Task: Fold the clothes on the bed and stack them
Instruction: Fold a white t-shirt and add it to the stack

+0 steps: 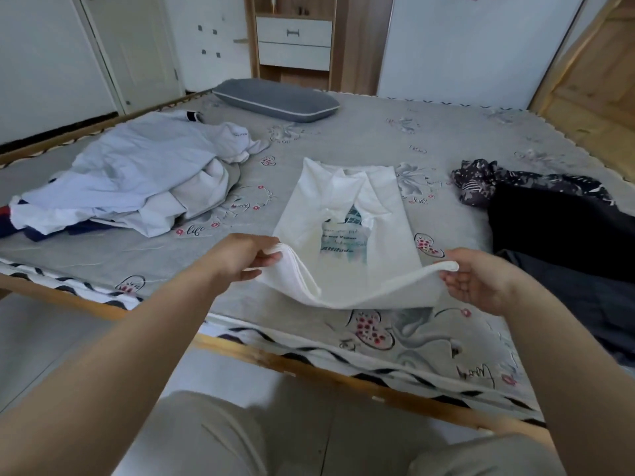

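White T-shirt [347, 214] lying lengthwise on the bed [343, 132], collar at the far end, both sides folded inward over the middle. Between the folded flaps a blue-green print shows through; its lowest line reads "Attitude", the lines above it too blurred to read. The grey sheet bears looping script, of which "life" can be made out near the left pile.

My left hand [240, 257] pinches the near-left corner of the hem, thumb below and fingers curled over the bunched layers. My right hand [477, 280] pinches the near-right corner, palm turned partly upward. Both forearms reach forward from the near edge, and the hem is lifted off the sheet and sags between my two grips, while the far part of the shirt rests flat.

A pile of pale clothes [127, 180] lies far left, dark clothes [549, 214] at right, and a grey pillow [275, 99] at the far side.
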